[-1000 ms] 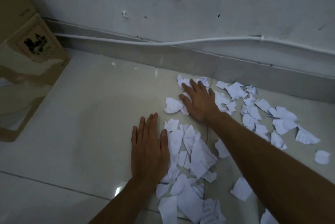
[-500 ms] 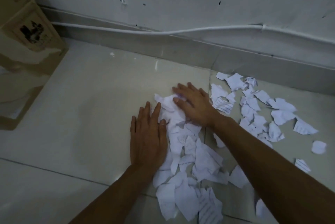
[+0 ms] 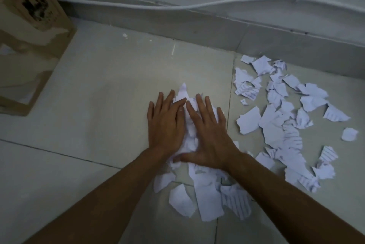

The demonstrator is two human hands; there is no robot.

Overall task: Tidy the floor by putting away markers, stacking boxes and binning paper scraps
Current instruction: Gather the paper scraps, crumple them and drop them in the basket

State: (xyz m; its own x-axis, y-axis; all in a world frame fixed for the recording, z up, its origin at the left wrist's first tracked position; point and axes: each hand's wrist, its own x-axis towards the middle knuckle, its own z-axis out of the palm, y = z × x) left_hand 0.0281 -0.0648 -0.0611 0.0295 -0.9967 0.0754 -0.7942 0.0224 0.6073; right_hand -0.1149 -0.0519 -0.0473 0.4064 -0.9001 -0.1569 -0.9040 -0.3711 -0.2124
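Torn white paper scraps lie on the pale tiled floor. A bunched heap of scraps (image 3: 190, 135) sits squeezed between my two hands. My left hand (image 3: 165, 123) lies flat with straight fingers against the heap's left side. My right hand (image 3: 209, 133) presses flat on the heap's right side, thumb low across its near edge. Several loose scraps (image 3: 205, 198) trail toward me below the hands. A wider scatter of scraps (image 3: 280, 121), some lined, spreads to the right.
A brown cardboard box (image 3: 37, 32) with a torn label stands at the far left. A grey skirting (image 3: 197, 26) with a white cable (image 3: 177, 6) runs along the wall behind. Bare tiles (image 3: 98, 89) stretch between the box and my hands.
My right hand swept scraps from near the wall toward my left hand. Both hands came together, bunching the paper into a heap between them.
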